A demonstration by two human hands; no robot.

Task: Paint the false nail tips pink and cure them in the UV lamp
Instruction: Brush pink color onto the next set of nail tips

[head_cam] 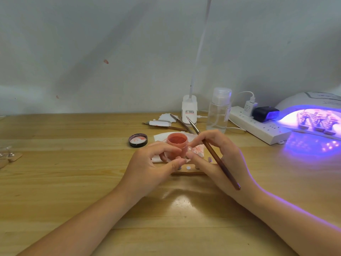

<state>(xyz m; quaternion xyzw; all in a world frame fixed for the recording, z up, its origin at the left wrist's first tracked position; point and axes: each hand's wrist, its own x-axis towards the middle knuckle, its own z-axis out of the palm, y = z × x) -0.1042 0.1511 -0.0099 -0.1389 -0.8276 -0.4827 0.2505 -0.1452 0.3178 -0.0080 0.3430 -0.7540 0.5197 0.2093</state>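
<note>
An open jar of pink gel [176,142] stands on a white paper towel [160,137] at the table's middle. In front of it lies a wooden nail holder [188,170] with small white pads on top. My left hand [153,167] and my right hand [221,159] meet just above the holder, fingertips pinching a small clear nail tip [189,149] between them. My right hand also holds a brown brush [212,154], bristles pointing up and back. The UV lamp [311,115] at far right glows violet, with several painted tips on stands inside.
The jar's black lid [138,140] lies left of the jar. Spare brushes [177,124] and paper scraps sit behind it, beside a white desk-lamp base [189,110], a clear pump bottle [219,109] and a white power strip [258,126]. More wooden holders [9,157] lie at the left edge.
</note>
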